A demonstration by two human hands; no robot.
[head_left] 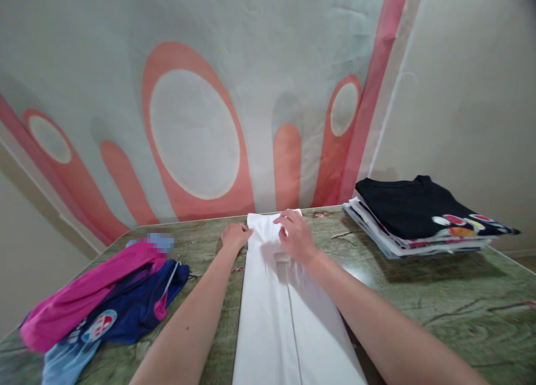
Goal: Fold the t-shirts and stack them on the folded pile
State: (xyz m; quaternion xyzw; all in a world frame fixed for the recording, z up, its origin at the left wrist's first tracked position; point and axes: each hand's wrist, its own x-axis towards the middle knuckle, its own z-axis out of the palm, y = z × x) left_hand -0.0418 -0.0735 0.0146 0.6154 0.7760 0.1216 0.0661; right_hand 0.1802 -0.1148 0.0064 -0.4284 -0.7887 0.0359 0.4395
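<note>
Forward | left hand [236, 236], right hand [296, 235] reach palm-down | touching white cloth [268, 312]

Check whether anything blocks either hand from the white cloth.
Nothing visible does. The left hand is at the left edge of the white cloth, and the right hand is over its far end. The loose clothes and folded stack lie off to the sides.

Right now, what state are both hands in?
Left hand: curled at the left edge of the white cloth; grip unclear.
Right hand: open, fingers loosely bent over it.
</note>
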